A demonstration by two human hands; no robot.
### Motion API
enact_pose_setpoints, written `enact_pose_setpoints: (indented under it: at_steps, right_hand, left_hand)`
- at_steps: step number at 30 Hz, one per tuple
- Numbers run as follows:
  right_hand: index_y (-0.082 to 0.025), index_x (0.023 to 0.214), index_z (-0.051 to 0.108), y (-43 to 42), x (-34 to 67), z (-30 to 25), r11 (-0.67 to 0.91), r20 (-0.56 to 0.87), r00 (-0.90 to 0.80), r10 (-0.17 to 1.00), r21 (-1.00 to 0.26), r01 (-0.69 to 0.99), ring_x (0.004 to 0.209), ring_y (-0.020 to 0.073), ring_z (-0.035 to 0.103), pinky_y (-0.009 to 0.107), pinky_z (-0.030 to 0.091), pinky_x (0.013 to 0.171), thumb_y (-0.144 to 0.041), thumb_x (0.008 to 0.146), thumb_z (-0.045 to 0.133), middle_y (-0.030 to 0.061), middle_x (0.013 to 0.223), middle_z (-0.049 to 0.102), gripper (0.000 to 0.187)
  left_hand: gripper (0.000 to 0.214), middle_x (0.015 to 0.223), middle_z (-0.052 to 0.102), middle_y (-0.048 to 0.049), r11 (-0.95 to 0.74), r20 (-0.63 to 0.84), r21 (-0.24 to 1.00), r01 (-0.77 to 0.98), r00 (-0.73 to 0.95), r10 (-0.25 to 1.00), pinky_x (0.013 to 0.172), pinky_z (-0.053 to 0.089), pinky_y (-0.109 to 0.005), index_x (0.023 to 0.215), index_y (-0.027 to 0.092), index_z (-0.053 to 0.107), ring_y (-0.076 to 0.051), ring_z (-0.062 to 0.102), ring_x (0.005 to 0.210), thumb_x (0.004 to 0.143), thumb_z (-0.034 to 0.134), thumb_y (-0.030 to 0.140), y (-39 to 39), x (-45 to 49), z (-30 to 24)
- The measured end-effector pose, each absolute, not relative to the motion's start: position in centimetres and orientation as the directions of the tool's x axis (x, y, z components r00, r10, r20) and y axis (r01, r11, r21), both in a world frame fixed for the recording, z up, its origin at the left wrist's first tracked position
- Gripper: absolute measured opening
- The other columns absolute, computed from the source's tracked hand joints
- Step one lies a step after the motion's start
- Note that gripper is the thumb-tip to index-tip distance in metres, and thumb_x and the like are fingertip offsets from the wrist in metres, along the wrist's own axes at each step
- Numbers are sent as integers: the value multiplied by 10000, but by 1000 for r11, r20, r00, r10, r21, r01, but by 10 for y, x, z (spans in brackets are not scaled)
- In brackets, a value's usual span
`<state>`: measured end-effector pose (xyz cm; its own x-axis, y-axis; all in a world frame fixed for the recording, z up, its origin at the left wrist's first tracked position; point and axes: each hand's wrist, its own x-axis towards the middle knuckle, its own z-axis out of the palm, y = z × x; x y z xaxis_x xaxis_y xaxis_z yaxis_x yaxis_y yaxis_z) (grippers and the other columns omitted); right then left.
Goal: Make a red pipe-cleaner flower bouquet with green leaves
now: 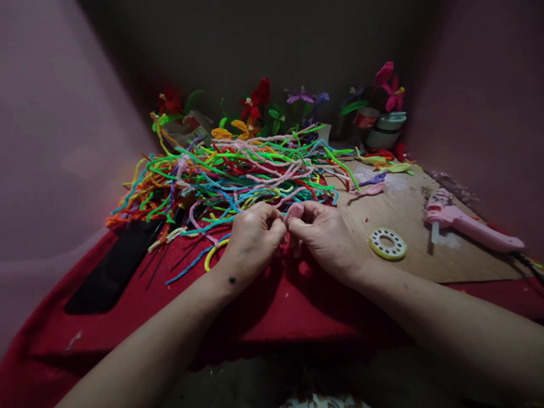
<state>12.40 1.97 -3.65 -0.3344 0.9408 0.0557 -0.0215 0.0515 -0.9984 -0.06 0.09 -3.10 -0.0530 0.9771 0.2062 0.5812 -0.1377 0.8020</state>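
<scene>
Between my two hands is a small pink pipe-cleaner piece (294, 211), bent into a petal-like shape. My right hand (325, 235) pinches it between thumb and forefinger. Close against it from the left, my left hand (257, 235) is closed in a pinch at the near end of the same piece; its fingertips partly hide what they grip. Just beyond both hands lies a big tangled heap of coloured pipe cleaners (255, 170) in green, pink, blue, red and orange.
A pink glue gun (471, 224) and a round white perforated disc (387, 243) rest on a cardboard sheet (408, 209) at right. A black phone (117, 266) lies left on the red cloth (272, 311). Pipe-cleaner flowers (250, 107) and a lidded container (386, 130) stand behind.
</scene>
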Motion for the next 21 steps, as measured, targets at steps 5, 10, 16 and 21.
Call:
enact_pose_setpoints:
  at_steps: [5,10,16,21]
  right_hand:
    - [-169,650,492,20,126,-32,35,47,-356,933,-999,-42,377,76,503,180,411,382,-185,764,527,-53,480,525,120]
    - [-164,676,510,22,128,-31,23,44,-363,931,-998,-64,381,77,504,184,427,395,-189,769,521,-46,489,541,97]
    - [-175,669,481,22,125,-38,5,30,-397,917,-998,-64,368,83,492,176,404,343,-224,774,527,-51,473,518,124]
    - [-179,650,471,21,125,-35,12,36,-417,908,-998,-61,364,76,468,181,400,345,-208,772,515,-46,483,525,132]
  left_hand:
    - [58,535,584,34,-34,28,929,370,20,999,394,423,-208,739,169,559,-110,542,395,738,514,206,-1,-5,-23]
    - [67,649,642,-3,-77,70,894,442,32,997,466,466,-206,740,157,590,-115,593,486,715,553,207,0,-8,-25]
    - [30,515,595,26,-16,15,908,418,7,1000,382,415,-194,671,171,553,-114,552,404,692,532,175,-1,-3,-26]
    - [92,490,582,20,80,-106,953,294,76,991,362,388,-195,593,152,536,-98,512,359,658,498,100,1,-5,-19]
